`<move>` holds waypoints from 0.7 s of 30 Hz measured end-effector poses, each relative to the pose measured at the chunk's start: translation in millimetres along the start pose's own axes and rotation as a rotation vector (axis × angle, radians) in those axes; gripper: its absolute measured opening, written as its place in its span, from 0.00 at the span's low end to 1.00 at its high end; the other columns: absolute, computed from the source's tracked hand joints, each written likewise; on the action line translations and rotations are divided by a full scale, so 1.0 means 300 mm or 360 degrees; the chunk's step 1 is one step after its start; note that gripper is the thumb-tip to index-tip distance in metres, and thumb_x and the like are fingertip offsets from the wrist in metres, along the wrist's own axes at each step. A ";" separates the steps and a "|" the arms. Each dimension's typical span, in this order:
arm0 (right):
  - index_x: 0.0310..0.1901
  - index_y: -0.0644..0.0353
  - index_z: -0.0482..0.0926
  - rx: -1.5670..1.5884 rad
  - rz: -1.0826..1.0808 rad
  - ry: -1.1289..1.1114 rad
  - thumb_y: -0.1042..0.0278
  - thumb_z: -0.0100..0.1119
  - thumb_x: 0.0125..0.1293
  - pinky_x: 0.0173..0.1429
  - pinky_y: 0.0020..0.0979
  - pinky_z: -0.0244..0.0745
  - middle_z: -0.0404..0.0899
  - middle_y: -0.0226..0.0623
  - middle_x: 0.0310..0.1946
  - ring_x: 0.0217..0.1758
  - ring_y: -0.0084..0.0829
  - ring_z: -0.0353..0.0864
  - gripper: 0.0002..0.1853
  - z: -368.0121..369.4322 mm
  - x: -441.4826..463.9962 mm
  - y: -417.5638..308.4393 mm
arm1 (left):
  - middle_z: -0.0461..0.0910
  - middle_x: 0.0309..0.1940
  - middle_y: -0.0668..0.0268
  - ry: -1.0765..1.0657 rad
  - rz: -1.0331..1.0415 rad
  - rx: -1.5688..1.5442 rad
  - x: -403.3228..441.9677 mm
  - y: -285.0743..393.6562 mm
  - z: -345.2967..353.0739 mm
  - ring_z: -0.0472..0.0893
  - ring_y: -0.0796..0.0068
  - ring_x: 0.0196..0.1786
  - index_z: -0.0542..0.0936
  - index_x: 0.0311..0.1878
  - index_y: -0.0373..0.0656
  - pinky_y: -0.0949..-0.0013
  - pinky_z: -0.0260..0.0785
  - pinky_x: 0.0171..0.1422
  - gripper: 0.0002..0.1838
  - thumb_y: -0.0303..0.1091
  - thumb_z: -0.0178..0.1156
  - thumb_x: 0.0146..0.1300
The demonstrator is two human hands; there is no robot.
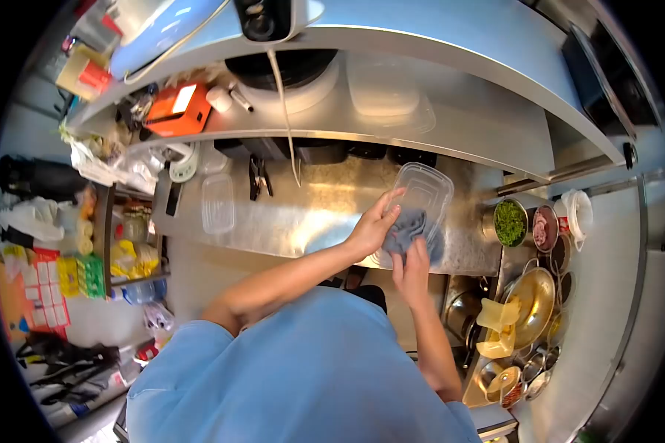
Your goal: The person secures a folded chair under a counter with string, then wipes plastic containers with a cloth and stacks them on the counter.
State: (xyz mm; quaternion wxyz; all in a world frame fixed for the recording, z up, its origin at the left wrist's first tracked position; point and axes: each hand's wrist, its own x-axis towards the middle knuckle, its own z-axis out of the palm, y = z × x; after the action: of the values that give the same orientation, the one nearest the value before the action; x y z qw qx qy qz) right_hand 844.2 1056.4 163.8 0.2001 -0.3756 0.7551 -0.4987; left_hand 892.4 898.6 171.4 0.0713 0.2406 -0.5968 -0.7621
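Observation:
Over the right part of the steel counter, my left hand [375,225] has its fingers closed on a clear plastic container [430,184], tilted with its rounded end pointing away from me. A grey-blue cloth [404,229] lies bunched against the container between my two hands. My right hand [412,267] presses the near side of that cloth, fingers bent round it. Some fingertips of both hands are hidden by the cloth.
On the steel counter [258,229] are a clear lid [218,204], black clips [258,178] and a scale [183,164]. A shelf [465,88] with an orange box [178,110] hangs above. Right are pots of greens [510,223] and meat [544,227], and a large pan [533,306].

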 end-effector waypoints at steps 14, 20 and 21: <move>0.50 0.63 0.81 -0.0821 -0.0279 0.0189 0.78 0.61 0.62 0.61 0.40 0.73 0.78 0.50 0.51 0.55 0.49 0.78 0.14 0.111 0.172 -0.110 | 0.81 0.61 0.49 0.0067 -0.0236 -0.0503 -0.135 0.053 -0.232 0.86 0.56 0.56 0.55 0.82 0.52 0.60 0.86 0.43 0.28 0.44 0.45 0.84; 0.48 0.59 0.81 -0.0348 -0.0344 -0.0052 0.82 0.60 0.56 0.64 0.48 0.71 0.75 0.47 0.50 0.56 0.52 0.75 0.16 0.286 0.005 -0.053 | 0.81 0.58 0.48 0.0343 -0.0344 -0.0648 -0.110 -0.007 -0.365 0.87 0.57 0.50 0.63 0.75 0.47 0.61 0.84 0.41 0.22 0.37 0.46 0.83; 0.48 0.59 0.82 -0.0551 -0.0416 0.0047 0.83 0.60 0.56 0.63 0.48 0.71 0.75 0.46 0.50 0.57 0.52 0.75 0.17 0.281 -0.007 -0.007 | 0.81 0.59 0.46 0.0422 -0.0405 -0.0546 -0.115 -0.005 -0.386 0.87 0.56 0.51 0.63 0.74 0.46 0.59 0.86 0.42 0.21 0.36 0.46 0.83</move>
State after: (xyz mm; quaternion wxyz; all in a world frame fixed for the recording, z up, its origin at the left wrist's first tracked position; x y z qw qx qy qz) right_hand 903.4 1006.7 129.7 0.0550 -0.4918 0.7772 -0.3887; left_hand 975.2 811.2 159.9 0.0921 0.3961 -0.4091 -0.8168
